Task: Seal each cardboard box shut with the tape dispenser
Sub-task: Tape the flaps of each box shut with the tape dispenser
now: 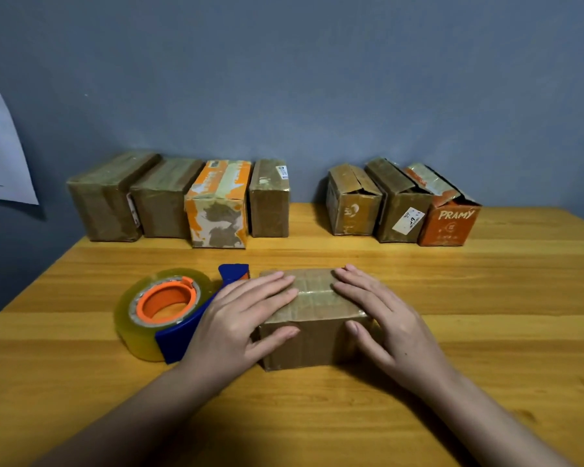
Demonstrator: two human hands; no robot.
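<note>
Both hands, left [240, 318] and right [381, 315], are pressing flat, fingers straight, on the box [314, 318] near the table's [486, 298] middle; dispenser [169, 311] just beside.

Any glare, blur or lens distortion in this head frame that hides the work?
Head view: wide-angle bowing bends the table edges; corners darken; mild glare on the tape roll and taped box; both hands, left and right, stay sharp; forearm shadows fall near the bottom.

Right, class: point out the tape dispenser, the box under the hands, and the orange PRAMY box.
tape dispenser [164, 303]: head view, on its orange core.
box under the hands [312, 342]: head view, on its front face.
orange PRAMY box [447, 227]: head view, on its printed front.
</note>
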